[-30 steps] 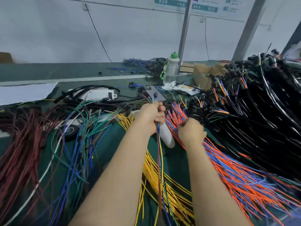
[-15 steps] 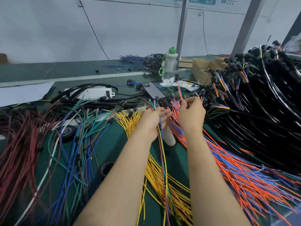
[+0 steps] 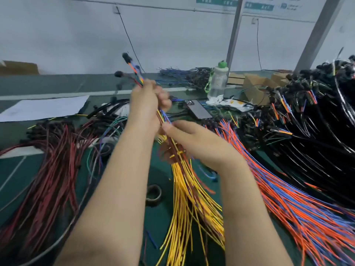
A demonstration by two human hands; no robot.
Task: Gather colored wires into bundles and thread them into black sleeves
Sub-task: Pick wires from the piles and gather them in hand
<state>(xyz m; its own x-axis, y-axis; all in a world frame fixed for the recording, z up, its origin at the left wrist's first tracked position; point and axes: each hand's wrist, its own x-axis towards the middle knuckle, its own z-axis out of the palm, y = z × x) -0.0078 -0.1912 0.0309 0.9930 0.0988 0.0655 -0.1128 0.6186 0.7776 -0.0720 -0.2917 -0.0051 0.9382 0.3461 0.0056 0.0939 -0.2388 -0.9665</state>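
My left hand is raised above the table and grips a mixed bundle of colored wires. The bundle's black-capped ends stick up and to the left above my fist. The wires trail down below the fist. My right hand sits just under the left and pinches the hanging wires between thumb and fingers. Yellow wires lie on the green table beneath both hands. Orange and blue wires fan out to the right. A heap of black sleeved cables fills the right side.
Dark red wires lie at the left, green and blue ones behind my left arm. A tape roll sits between my forearms. A phone, a plastic bottle, cardboard boxes and paper sheets lie farther back.
My left hand has lifted the wire bundle up and to the left, off the table. My right hand has left the orange pile and come under the left to take the hanging wires.
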